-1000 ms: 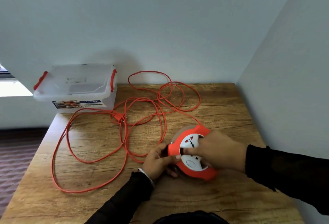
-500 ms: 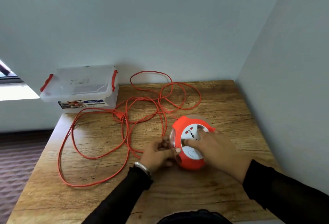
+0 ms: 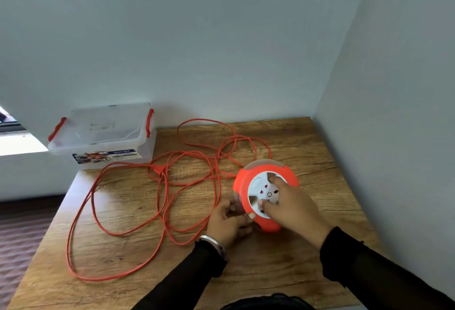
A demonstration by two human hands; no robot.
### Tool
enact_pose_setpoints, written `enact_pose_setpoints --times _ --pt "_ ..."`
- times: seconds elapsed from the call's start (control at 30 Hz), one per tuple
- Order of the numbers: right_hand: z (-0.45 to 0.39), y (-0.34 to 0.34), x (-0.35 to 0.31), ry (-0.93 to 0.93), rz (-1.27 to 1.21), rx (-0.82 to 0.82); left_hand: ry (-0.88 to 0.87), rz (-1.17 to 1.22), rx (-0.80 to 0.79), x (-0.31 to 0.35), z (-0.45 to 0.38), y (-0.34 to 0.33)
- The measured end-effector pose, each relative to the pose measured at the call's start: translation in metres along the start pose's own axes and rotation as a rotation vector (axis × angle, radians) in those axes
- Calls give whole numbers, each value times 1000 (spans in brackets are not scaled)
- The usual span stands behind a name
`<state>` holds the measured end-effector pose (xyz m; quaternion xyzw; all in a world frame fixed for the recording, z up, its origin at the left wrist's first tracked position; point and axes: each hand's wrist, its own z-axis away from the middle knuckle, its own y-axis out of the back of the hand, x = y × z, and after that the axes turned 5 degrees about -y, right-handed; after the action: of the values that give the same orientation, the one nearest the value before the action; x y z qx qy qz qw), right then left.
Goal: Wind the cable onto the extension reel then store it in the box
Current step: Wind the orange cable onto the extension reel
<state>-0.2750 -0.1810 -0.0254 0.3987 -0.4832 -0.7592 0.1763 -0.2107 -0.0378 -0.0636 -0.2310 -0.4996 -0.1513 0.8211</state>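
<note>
reel (image 3: 266, 198) tilted upright, loose cable (image 3: 128, 213) leftward

Orange extension reel (image 3: 266, 196) upright on wooden table (image 3: 283, 265), gripped by left hand (image 3: 230, 222), right hand (image 3: 293, 207) on its white face.

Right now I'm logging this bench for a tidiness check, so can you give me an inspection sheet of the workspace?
Surface: wooden table set into a wall corner, grain visible.
Job's things: orange extension reel with a white socket face, tilted on the table; clear box with red latches at the far left edge, lid on.
Clutter: nothing seen.
Hands: left hand grips the reel's near-left edge; right hand has fingers curled into the white hub.
Cables: orange cable lies in loose, crossing loops over the table's left and middle, its plug near the box.
Surroundings: pale walls behind and to the right; dark floor on the left.
</note>
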Motion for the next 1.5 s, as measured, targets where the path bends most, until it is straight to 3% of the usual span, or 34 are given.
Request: enact_pose_setpoints --times 0.13,0.23,0.33,0.43,0.5,0.6,0.63,0.7,0.77,0.9,1.07,1.13,1.23,1.33,1.4,1.5 --pt "2 -2 -6 -343 -800 -282 22 -19 -3 -1 -5 0" --pt "3 -7 -9 -489 -1029 -398 23 -30 -24 -1 -7 -1" --pt "6 -4 -12 -548 -1097 -427 13 -64 -47 1 -12 -1" --pt "8 12 -7 -413 -878 -471 27 -66 -52 3 -16 1" --pt "5 26 3 -253 -611 -384 41 -62 -50 6 -20 7" --pt "3 37 18 248 116 -4 73 -139 -124 22 -29 21" --pt "2 39 19 451 295 42 92 -188 -174 29 -32 24" --pt "1 40 17 695 532 -103 121 -298 -290 42 -38 29" --pt "0 35 18 730 670 -253 141 -383 -376 50 -41 31" --pt "0 20 21 728 714 -330 174 -427 -443 49 -41 32" --pt "-9 18 17 822 753 -253 168 -404 -456 48 -36 31" --pt "-10 16 20 760 710 -143 143 -346 -406 46 -31 29" --pt "-13 18 20 497 489 44 99 -204 -235 42 -22 15" --pt "-15 16 14 396 381 168 36 -46 -107 35 -17 -3" --pt "-16 15 11 249 217 170 -11 43 -67 30 -12 -13" --pt "-23 18 6 -30 -225 17 -97 170 0 16 -1 -32"
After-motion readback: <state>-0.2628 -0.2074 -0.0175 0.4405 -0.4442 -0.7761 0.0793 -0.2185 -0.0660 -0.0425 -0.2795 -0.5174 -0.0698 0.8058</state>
